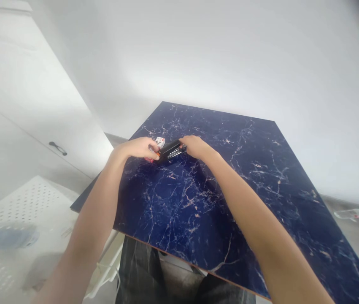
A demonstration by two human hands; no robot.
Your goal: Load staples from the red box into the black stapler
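A black, elongated object with shiny metal strips along its near side (169, 150), which looks like a stapler, is at the far left part of the blue marbled table (179, 202). The fingers of my left hand (141, 148) are closed at its left end, where a bit of orange shows by the fingertips. At the other end, my right hand (195, 146) has its fingers curled around the tip. A small white and red box (159, 142) is just behind my left fingers, partly hidden by them. Red also shows beneath that hand.
White walls stand behind the table, and a white cabinet with a dark handle (58, 148) is at the left. Low on the left, a perforated white surface (24, 202) carries a clear plastic bottle (6, 236). Clear plastic wrapping (358, 214) lies beyond the table's right edge.
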